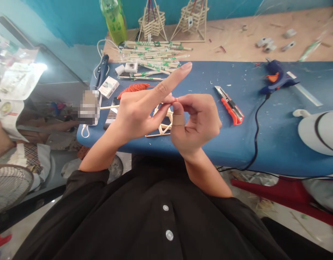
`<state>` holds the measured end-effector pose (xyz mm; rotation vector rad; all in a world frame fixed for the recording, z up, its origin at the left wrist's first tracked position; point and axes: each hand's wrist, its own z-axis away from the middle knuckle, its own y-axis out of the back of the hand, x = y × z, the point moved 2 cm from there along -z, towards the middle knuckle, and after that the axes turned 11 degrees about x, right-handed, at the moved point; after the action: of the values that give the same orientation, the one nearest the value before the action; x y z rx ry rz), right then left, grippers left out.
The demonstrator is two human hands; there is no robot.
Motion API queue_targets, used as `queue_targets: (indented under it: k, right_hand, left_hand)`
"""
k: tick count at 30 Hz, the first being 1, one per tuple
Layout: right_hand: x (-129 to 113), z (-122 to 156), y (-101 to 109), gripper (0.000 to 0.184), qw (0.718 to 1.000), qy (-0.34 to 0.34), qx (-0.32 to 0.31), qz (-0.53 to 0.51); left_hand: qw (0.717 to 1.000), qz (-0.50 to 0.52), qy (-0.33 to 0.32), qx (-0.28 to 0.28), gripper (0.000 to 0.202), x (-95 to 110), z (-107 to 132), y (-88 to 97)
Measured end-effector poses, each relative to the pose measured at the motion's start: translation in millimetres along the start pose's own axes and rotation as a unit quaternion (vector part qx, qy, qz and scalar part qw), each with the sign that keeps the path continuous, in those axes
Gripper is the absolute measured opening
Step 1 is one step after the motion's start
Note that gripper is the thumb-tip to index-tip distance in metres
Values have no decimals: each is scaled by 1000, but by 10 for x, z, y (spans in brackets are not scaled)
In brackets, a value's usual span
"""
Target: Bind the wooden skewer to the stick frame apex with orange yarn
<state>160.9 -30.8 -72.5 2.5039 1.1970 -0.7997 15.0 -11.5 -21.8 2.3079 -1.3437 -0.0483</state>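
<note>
In the head view my left hand (139, 112) points its index finger up and right, while its thumb and another finger are pinched together. The fingertips of my right hand (197, 121) pinch right beside them. Between the two pinches shows a tiny bit of what looks like orange string (176, 100); most of it is hidden by fingers. Below and behind the hands, a small frame of pale wooden sticks (163, 129) lies on the blue mat (236, 144), partly covered. A skein of orange yarn (134, 89) rests just beyond my left hand.
Wrapped chopsticks (152, 54) are heaped at the back, near two stick-built structures (152, 23) and a green bottle (114, 21). Rightward lie a red utility knife (229, 106), a blue glue gun (277, 77) with its cord, and a white container (320, 131).
</note>
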Motion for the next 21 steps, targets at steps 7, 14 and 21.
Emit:
queue_targets:
  k: [7, 14, 21]
  right_hand:
    - [47, -11, 19, 7, 999, -16, -27, 28]
    - [-14, -83, 19, 22, 996, 71, 32, -42]
    - [72, 23, 34, 21, 996, 74, 20, 44]
  left_hand:
    - [1000, -25, 8, 10, 63, 28, -43, 45]
    - [996, -47, 77, -27, 56, 43, -35, 64]
    - [995, -4, 95, -16, 52, 14, -15, 92]
